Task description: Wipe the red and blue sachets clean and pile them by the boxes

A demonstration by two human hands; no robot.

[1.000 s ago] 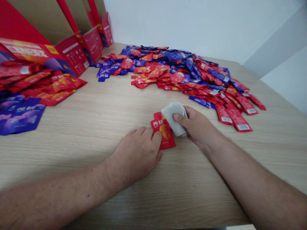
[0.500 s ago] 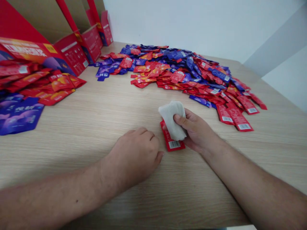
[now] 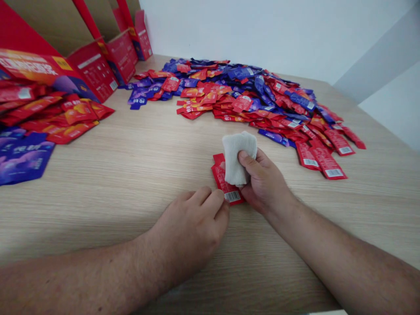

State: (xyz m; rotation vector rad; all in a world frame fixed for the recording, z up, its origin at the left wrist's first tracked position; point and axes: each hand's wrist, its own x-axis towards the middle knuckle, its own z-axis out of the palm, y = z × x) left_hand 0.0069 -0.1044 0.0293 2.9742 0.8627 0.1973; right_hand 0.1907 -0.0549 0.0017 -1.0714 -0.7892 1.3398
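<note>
Two hands, one red sachet, one cloth. Right hand [image 3: 267, 181]: grips one folded, ribbed off-white cloth [image 3: 233, 162], thumb on top, fingers behind mostly hidden. Left hand [image 3: 198, 218]: fingers curled and drawn together at the lower-left corner of one red sachet [image 3: 219, 176]; fingertips hidden, can't tell if it pinches the corner.

That sachet is on the table [image 3: 131, 162] between the two hands, barcode side up, spout end pointing away from the person, upper right part covered by the cloth.

Back of table: one long curved heap of sachets [image 3: 243, 96], red and purple-blue mixed, overlapping, too many to count. At its near right end, two red ones stick out side by side, one white barcode label each.

Left: one smaller sachet pile [image 3: 65, 116], mostly red, overlapping, no exact count; one large purple pouch [image 3: 28, 157] at its near edge. Behind that pile, three red printed cartons [image 3: 95, 72] in a row, open, brown inside. One white wall [image 3: 249, 30] behind the heap.
</note>
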